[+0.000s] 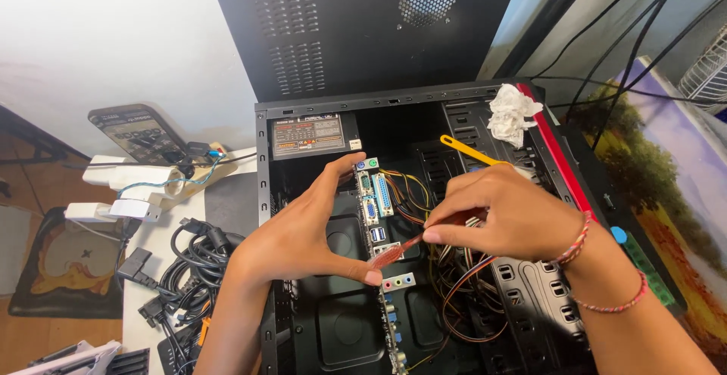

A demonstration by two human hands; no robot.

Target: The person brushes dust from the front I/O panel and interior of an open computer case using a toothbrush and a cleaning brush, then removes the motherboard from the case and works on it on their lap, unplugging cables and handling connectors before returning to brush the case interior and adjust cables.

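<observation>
Currently both hands work inside an open black computer case [303, 110] lying on its side on the bench [163, 269].

Right hand [515, 216]: grip pressed together, thumb and forefinger pinching the handle of a reddish translucent brush [397, 252]. Its bristle end points down-left and sits just beside the port panel [376, 208], near the blue USB sockets. A yellow plastic tool [469, 150] sticks out above the knuckles of this hand; whether the hand holds it I cannot tell. Two braided bracelets [577, 240] on the wrist.

Left hand [303, 239]: grip spread in a wide arc, forefinger tip up by the top of the port panel, thumb tip down by the coloured audio jacks [398, 282], touching or nearly touching the brush bristles. It clasps nothing.

Surroundings: power supply [310, 134] in the case's upper corner; bundle of coloured wires [447, 299] beneath the right hand; crumpled white tissue [511, 114] on the case's red-trimmed edge. Left of the case: a coil of black cables [193, 258], a white power strip [113, 210], and a phone [140, 133] propped up.
</observation>
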